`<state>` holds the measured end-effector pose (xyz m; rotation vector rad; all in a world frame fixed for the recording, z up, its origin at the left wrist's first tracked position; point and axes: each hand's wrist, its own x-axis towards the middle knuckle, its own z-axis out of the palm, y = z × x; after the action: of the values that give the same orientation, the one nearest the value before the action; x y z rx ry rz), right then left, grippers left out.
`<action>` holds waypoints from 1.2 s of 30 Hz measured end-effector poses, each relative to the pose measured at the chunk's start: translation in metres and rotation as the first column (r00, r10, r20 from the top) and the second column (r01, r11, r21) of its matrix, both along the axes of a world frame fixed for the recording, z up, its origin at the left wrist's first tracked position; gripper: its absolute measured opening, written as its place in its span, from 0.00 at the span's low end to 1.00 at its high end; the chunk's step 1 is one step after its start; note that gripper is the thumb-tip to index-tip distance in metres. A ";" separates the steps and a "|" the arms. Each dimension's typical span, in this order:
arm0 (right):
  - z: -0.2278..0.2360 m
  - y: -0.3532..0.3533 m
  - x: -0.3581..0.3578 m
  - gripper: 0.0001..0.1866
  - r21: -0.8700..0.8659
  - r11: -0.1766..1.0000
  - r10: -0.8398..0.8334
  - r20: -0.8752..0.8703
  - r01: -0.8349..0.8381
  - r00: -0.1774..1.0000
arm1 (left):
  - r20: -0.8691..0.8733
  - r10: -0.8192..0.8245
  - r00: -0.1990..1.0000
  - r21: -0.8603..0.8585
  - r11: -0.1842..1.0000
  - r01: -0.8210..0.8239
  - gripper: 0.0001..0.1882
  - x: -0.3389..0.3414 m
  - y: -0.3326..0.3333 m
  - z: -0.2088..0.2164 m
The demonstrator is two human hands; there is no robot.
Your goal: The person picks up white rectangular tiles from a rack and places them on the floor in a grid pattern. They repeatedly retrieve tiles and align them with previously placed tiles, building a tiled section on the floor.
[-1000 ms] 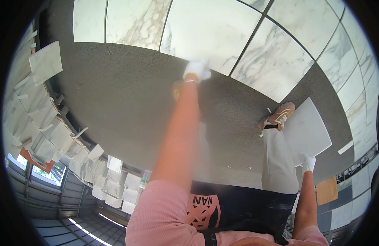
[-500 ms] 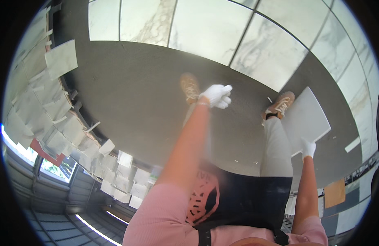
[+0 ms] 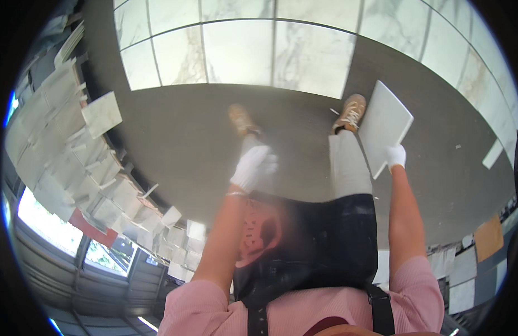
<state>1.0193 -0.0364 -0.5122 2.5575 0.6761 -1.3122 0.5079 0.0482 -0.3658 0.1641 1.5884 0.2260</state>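
Note:
A white rectangular tile [image 3: 384,126], its pale edge facing me, hangs tilted beside my right shoe. My right hand [image 3: 396,157], in a white glove, grips it at the lower corner. My left hand [image 3: 252,167], gloved as well, is in front of my left leg, apart from the tile. Motion smears its fingers, so I cannot make out how they are held, and I see nothing in them. Ahead of my shoes, white marble-veined tiles [image 3: 239,49] lie in rows on the grey floor [image 3: 180,120].
Stacks of pale slabs [image 3: 52,140] line the left side, with one veined slab [image 3: 102,115] jutting out. A narrow white strip [image 3: 493,154] lies on the floor at the right. Small chips are scattered about. An orange-brown panel [image 3: 488,239] stands at the lower right.
My left hand has drawn back toward my body. The tile in my right hand has been raised and turned more edge-on. The whole view has shifted, showing more of the tile rows.

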 end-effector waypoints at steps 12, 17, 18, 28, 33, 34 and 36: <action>0.115 0.089 0.080 0.17 -0.092 0.972 0.207 -0.102 -0.217 0.973 | 0.037 -0.132 0.990 0.011 0.991 0.132 0.20 0.121 0.046 0.050; 0.258 0.104 0.084 0.21 0.165 0.966 -0.127 -0.375 0.201 0.918 | -0.146 -0.590 0.794 0.370 0.712 0.597 0.24 0.148 0.063 -0.023; 0.277 0.112 0.079 0.22 0.243 0.953 -0.064 -0.425 0.182 0.903 | -0.103 -0.570 0.815 0.261 0.775 0.575 0.28 0.154 0.063 -0.031; 0.308 0.061 -0.039 0.21 0.080 0.580 -0.524 -0.725 0.810 0.447 | 0.536 0.518 0.667 -0.142 0.833 -0.534 0.31 0.198 0.028 0.088; 0.291 0.049 -0.064 0.20 0.000 0.526 -0.523 -0.788 0.850 0.324 | 0.535 0.323 0.781 -0.042 0.933 -0.357 0.36 0.170 0.048 0.120; 0.288 0.045 -0.068 0.19 0.011 0.490 -0.520 -0.798 0.872 0.303 | 0.558 0.359 0.748 -0.063 0.917 -0.393 0.37 0.169 0.047 0.124; 0.279 0.041 -0.073 0.22 0.002 0.475 -0.523 -0.804 0.880 0.284 | 0.581 0.422 0.696 -0.101 0.886 -0.453 0.38 0.172 0.042 0.128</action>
<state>0.9467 0.0042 -0.2331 2.7164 -0.3559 -2.9184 0.6799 0.0903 -0.2379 -0.2444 0.9651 0.6320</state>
